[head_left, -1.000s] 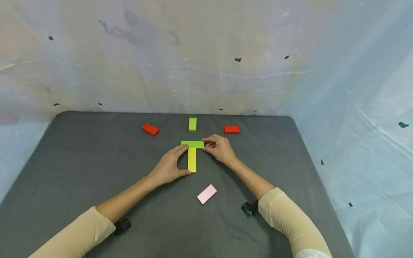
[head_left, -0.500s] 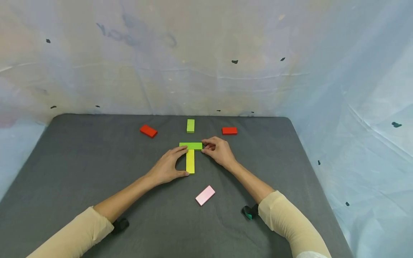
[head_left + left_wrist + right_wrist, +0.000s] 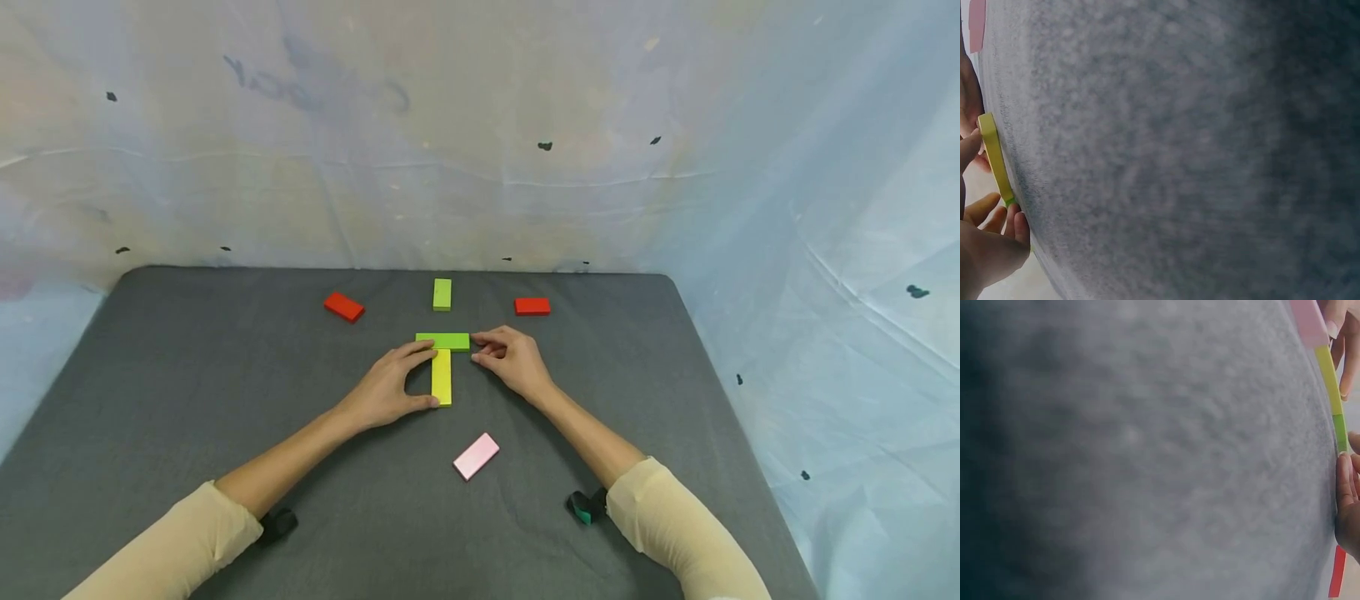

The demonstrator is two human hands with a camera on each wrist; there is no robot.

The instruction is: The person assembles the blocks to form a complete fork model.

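A green block (image 3: 442, 341) lies crosswise on the grey mat (image 3: 187, 375), and a yellow block (image 3: 442, 377) runs from its middle toward me, the two forming a T. My left hand (image 3: 422, 377) pinches the yellow block lengthwise, thumb at its near end and index fingertip at the joint with the green block. My right hand (image 3: 476, 347) lies just right of the green block, its fingers loosely extended, their tips at the block's right end. The left wrist view shows the yellow block (image 3: 994, 159) edge-on. The right wrist view shows the yellow block (image 3: 1330, 378) and green block (image 3: 1340, 432) in line.
Two red blocks (image 3: 344, 307) (image 3: 532, 306) and a small light-green block (image 3: 442, 294) lie near the mat's far edge. A pink block (image 3: 476, 456) lies between my forearms. Pale plastic sheeting (image 3: 825, 208) walls the back and right side.
My right hand's fingers have loosened and drawn slightly back from the green block's right end. The left hand and both blocks have stayed in place.
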